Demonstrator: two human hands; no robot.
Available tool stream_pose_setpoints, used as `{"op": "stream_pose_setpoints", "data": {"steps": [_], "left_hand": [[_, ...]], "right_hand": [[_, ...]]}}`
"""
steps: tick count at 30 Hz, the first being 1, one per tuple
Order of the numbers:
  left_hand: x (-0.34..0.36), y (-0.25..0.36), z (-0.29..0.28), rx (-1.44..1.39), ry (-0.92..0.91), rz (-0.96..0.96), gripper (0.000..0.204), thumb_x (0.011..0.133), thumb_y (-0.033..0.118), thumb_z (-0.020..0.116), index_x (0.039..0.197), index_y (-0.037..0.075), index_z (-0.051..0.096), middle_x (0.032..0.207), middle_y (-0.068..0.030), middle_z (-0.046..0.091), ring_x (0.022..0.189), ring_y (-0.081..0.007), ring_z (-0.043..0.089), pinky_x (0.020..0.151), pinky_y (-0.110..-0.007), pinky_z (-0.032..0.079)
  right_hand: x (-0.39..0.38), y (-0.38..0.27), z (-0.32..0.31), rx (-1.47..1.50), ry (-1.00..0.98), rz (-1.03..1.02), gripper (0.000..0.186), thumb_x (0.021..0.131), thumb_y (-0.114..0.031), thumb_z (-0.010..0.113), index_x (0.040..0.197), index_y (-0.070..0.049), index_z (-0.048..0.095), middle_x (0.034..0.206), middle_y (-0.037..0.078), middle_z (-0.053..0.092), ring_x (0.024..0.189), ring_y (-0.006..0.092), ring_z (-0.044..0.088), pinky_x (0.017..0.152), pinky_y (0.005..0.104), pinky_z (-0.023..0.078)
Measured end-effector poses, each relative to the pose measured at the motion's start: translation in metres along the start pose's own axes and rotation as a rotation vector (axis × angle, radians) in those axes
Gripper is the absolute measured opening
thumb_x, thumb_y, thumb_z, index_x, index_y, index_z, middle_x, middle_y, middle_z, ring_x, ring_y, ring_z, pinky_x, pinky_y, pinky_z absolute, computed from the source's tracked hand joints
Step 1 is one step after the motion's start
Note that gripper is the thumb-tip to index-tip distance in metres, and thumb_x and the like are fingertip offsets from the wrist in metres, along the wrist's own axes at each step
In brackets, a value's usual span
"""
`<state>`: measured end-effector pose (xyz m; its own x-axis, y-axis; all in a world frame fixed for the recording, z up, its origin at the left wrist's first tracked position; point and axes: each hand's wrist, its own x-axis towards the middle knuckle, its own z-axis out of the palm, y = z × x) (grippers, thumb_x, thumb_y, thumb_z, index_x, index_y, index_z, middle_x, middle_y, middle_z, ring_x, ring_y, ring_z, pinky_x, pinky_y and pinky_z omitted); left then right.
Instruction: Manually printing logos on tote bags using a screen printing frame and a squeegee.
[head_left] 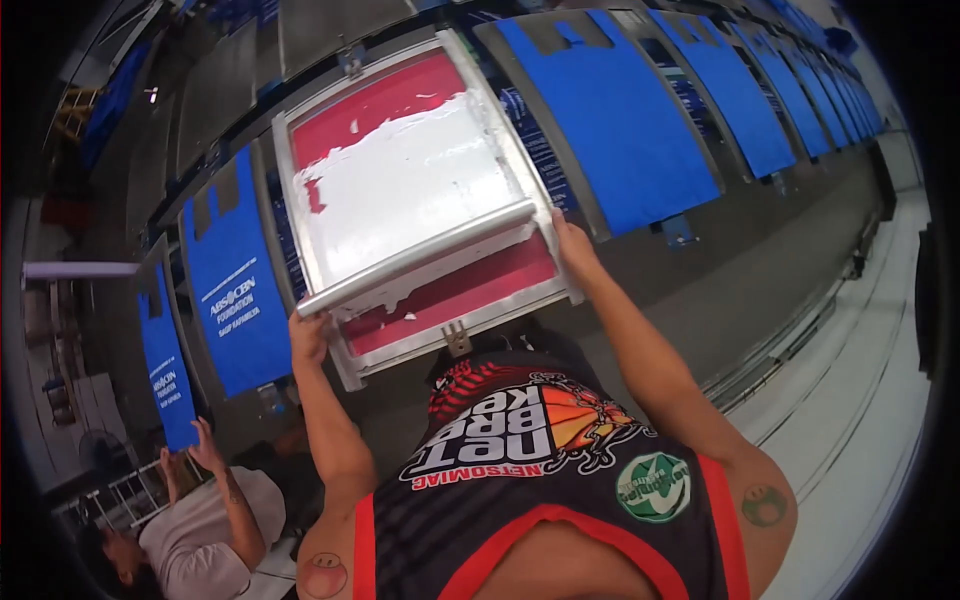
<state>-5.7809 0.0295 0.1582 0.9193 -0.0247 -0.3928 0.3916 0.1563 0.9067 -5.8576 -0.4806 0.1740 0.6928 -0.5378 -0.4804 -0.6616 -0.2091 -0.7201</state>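
My left hand (310,336) is closed on the left side of a screen printing frame (527,165), close to one end of the squeegee. On the frame's right side, my right hand (573,248) grips the metal rail, its fingers partly hidden. Red mesh (375,100) fills the frame, with a wide layer of white ink (400,190) over its middle. A long metal-handled squeegee (420,258) lies slantwise across the near part of the screen. A metal hinge clamp (457,338) sits at the frame's near edge. Whatever lies beneath the frame is hidden.
Blue bags (625,120) lie on boards in a row to the right. More blue bags (235,290) lie left, bearing white print. At lower left, another person (205,520) handles a printed blue bag (168,365). A long dark table (745,225) carries the boards.
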Motion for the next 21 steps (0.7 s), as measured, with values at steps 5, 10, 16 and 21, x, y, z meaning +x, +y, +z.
{"op": "stream_pose_setpoints", "data": {"steps": [5,10,16,21], "left_hand": [[-0.020,0.033,0.044,0.033,-0.006,0.134,0.054,0.072,-0.006,0.071,0.122,-0.003,0.052,0.108,-0.0064,0.062,0.098,-0.0184,0.060,0.085,-0.032,0.048],[-0.018,0.048,0.196,0.046,-0.056,0.188,0.043,0.074,-0.005,0.070,0.115,-0.003,0.058,0.107,-0.0078,0.063,0.098,-0.0177,0.059,0.086,-0.030,0.046],[-0.006,-0.003,0.382,0.104,-0.119,0.212,0.035,0.082,0.008,0.071,0.114,0.002,0.058,0.107,-0.0054,0.063,0.100,-0.0165,0.058,0.087,-0.032,0.044],[-0.012,0.002,0.424,0.131,-0.095,0.183,0.038,0.081,0.013,0.074,0.114,0.000,0.059,0.107,-0.0060,0.063,0.100,-0.0157,0.057,0.092,-0.031,0.040]], "right_hand": [[-0.036,-0.025,-0.059,0.124,0.051,0.042,0.056,0.092,-0.051,0.049,0.101,0.001,0.067,0.091,0.021,0.068,0.088,0.0294,0.065,0.079,0.0386,0.046],[0.015,0.025,-0.171,0.440,0.127,0.017,0.055,0.092,-0.047,0.054,0.101,0.005,0.068,0.085,0.012,0.068,0.081,0.0133,0.058,0.074,0.0314,0.046],[0.092,0.057,-0.328,0.410,0.104,-0.060,0.056,0.092,-0.047,0.054,0.099,0.007,0.067,0.088,0.015,0.068,0.082,0.0161,0.060,0.075,0.0319,0.047],[0.125,0.067,-0.351,0.266,0.135,-0.027,0.058,0.091,-0.049,0.053,0.095,0.008,0.067,0.090,0.021,0.068,0.084,0.0245,0.064,0.076,0.0361,0.047]]}}
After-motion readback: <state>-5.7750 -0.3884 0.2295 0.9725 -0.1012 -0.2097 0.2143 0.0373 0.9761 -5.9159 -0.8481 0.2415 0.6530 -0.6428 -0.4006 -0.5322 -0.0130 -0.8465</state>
